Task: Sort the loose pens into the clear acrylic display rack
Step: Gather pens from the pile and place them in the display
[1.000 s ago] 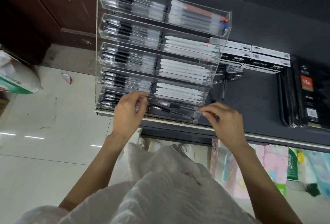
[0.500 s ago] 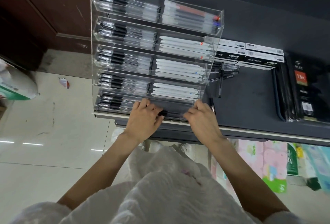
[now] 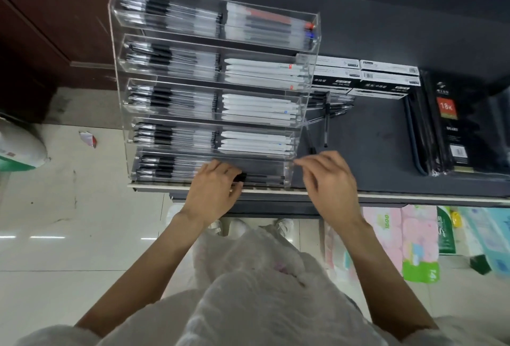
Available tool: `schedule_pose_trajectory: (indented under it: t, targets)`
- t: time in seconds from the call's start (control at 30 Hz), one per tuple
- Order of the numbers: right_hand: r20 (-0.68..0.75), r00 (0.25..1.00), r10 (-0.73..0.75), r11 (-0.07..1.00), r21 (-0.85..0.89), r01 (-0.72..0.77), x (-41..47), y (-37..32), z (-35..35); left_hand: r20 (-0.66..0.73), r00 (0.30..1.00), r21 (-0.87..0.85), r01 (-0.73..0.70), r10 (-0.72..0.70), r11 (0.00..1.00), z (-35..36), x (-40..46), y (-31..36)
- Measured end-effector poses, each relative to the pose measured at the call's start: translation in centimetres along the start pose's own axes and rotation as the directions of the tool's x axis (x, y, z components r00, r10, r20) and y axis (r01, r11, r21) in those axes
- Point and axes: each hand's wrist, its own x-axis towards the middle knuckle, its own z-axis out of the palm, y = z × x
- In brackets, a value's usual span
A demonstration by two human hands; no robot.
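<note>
white fluffy garment [image 3: 265, 298]; bare forearms; white shoes [image 3: 237, 226]

Clear five-tier rack [image 3: 303, 113] nearly full; loose pens [image 3: 327, 122] beside it.

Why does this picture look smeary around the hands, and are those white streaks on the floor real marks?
Head view: the right hand is motion-blurred, its fingers smeared; the left hand at the rack is sharper. The streaks on the floor look like glare from lights on glossy tile. The wide lens bends the shelf edge slightly.
</note>
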Motion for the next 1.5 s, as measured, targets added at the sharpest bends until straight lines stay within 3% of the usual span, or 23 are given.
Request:
schedule_pose_trajectory:
  t: [0.1,0.2,0.33,0.47,0.57,0.67,0.8,1.17,1.33,1.43,1.5]
  targets:
    - [-0.052,0.989,0.139,0.990,0.026,-0.138,0.0,4.1,-1.1,-0.072,0.997,-0.054,-0.029,0.025,0.998,-1.2,0.2,1.8]
    - [-0.010,0.982,0.190,0.982,0.027,-0.189,0.7,8.9,-0.8,-0.245,0.966,-0.151,-0.117,0.077,0.982,-2.9,0.8,5.5]
    - [0.132,0.989,0.066,0.997,-0.058,-0.059,3.5,14.2,1.0,-0.355,0.921,-0.193,-0.241,0.161,0.951,-2.7,3.6,12.2]
    - [0.281,0.954,-0.108,0.982,-0.118,0.146,7.7,16.6,2.3,-0.199,0.969,-0.052,-0.157,0.144,0.986,0.4,9.0,15.8]
    - [0.372,0.909,-0.190,0.964,-0.107,0.245,10.3,17.6,2.7,-0.035,0.999,0.113,0.000,0.004,0.994,1.8,12.6,16.7]
    - [0.427,0.878,-0.218,0.955,-0.090,0.281,11.1,18.7,3.1,0.064,0.986,0.236,0.137,-0.157,0.962,3.1,14.9,16.5]
    - [0.330,0.912,-0.244,0.958,-0.066,0.280,10.3,20.2,2.9,0.086,0.971,0.266,0.193,-0.222,0.944,3.5,16.5,16.4]
    - [0.283,0.952,-0.120,0.991,-0.028,0.133,8.3,21.1,3.0,0.251,0.965,0.263,0.009,-0.077,0.965,2.9,19.9,16.1]
    - [0.262,0.963,-0.058,0.998,0.027,0.053,7.6,21.5,2.9,0.253,0.941,0.099,0.204,-0.223,0.974,2.6,20.2,17.4]
    - [0.273,0.962,-0.034,0.999,0.049,0.022,7.2,21.3,3.0,0.278,0.929,0.244,0.180,-0.246,0.953,3.8,19.6,19.0]
    - [0.246,0.969,-0.004,0.997,0.073,-0.014,6.9,21.3,2.8,0.214,0.950,0.298,0.160,-0.229,0.941,4.8,19.5,19.1]
